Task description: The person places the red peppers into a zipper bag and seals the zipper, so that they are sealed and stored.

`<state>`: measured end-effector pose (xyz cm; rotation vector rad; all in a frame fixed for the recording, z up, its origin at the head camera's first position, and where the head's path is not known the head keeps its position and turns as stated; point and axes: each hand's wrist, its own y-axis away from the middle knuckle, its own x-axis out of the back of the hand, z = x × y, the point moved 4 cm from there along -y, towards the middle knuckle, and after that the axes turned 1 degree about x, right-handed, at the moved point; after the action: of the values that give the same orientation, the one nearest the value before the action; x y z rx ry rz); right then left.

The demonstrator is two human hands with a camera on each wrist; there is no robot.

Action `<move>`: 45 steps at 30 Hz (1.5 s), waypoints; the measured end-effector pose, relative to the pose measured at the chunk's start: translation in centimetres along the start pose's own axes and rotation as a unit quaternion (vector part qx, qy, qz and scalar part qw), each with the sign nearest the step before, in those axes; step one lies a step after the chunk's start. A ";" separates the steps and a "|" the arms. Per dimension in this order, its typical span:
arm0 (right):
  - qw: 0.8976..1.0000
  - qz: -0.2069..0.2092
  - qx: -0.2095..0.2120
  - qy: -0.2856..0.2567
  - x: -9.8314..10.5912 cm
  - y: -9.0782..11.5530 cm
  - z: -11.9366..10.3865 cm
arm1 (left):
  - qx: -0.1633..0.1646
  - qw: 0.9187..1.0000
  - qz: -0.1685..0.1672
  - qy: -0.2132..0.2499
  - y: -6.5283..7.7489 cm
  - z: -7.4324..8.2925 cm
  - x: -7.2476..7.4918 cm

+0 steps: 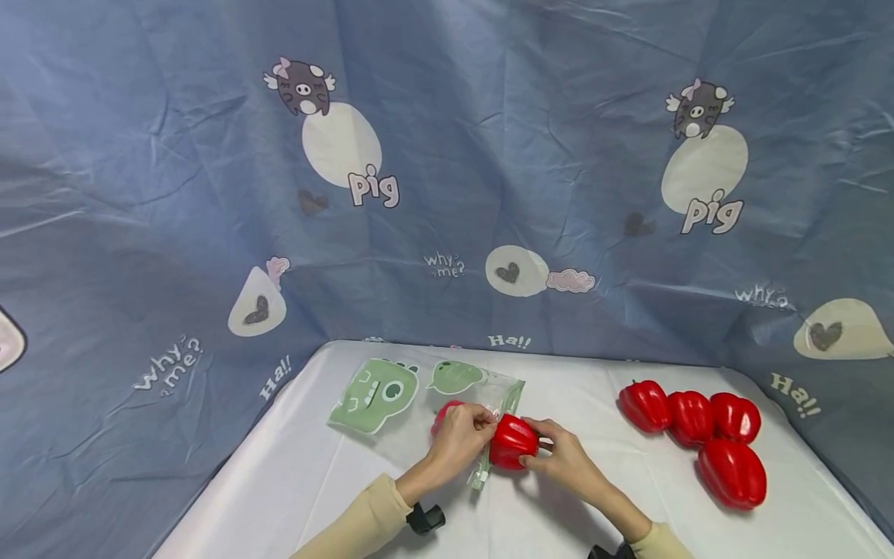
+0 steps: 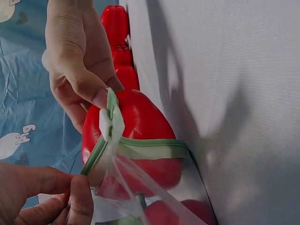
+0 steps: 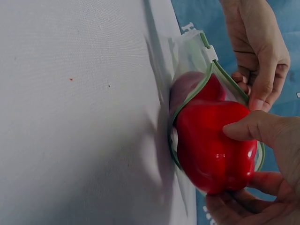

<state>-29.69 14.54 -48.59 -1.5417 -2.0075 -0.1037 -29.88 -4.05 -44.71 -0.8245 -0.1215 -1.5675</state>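
Note:
A clear zip bag (image 1: 401, 442) with green cartoon prints lies on the table, its mouth facing right. My left hand (image 1: 462, 439) pinches the bag's green zip edge between thumb and fingers, as the left wrist view shows. In my right hand (image 1: 567, 464) is a red bell pepper (image 1: 513, 442), gripped by thumb and fingers and partly inside the open mouth. A white slider (image 3: 211, 53) sits on the zip strip. Another red pepper (image 1: 447, 417) lies inside the bag, partly hidden behind my left hand.
Several more red bell peppers (image 1: 731, 473) sit grouped on the right of the white-covered table (image 1: 601, 528). Behind it hangs a blue cloth (image 1: 447, 155) with pig prints. A black wrist strap (image 1: 424, 519) shows at my left sleeve.

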 end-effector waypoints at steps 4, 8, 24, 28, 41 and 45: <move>1.000 -0.002 -0.012 -0.007 -0.3 -0.1 0.1 | 0.001 1.000 -0.004 0.004 0.0 0.2 0.0; 1.000 -0.002 -0.017 0.008 -0.5 -0.3 0.0 | 0.008 1.000 -0.010 0.008 0.0 0.2 0.0; 1.000 -0.004 -0.023 0.005 -1.8 -0.9 0.1 | -0.001 1.000 0.000 0.009 0.2 0.3 -0.1; 1.000 -0.001 -0.026 -0.012 -1.9 -0.9 0.1 | 0.000 1.000 0.002 0.010 0.2 0.3 0.0; 0.999 -0.004 0.003 -0.046 -2.9 -1.2 0.1 | 0.014 0.999 -0.012 0.030 0.2 0.1 -0.4; 0.999 -0.004 0.013 -0.046 -2.9 -1.3 0.1 | 0.009 1.000 -0.009 0.020 0.1 0.2 -0.4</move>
<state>-30.49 11.72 -49.72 -1.5484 -2.0790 -0.0104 -29.73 -3.63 -44.85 -0.7782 -0.1135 -1.5962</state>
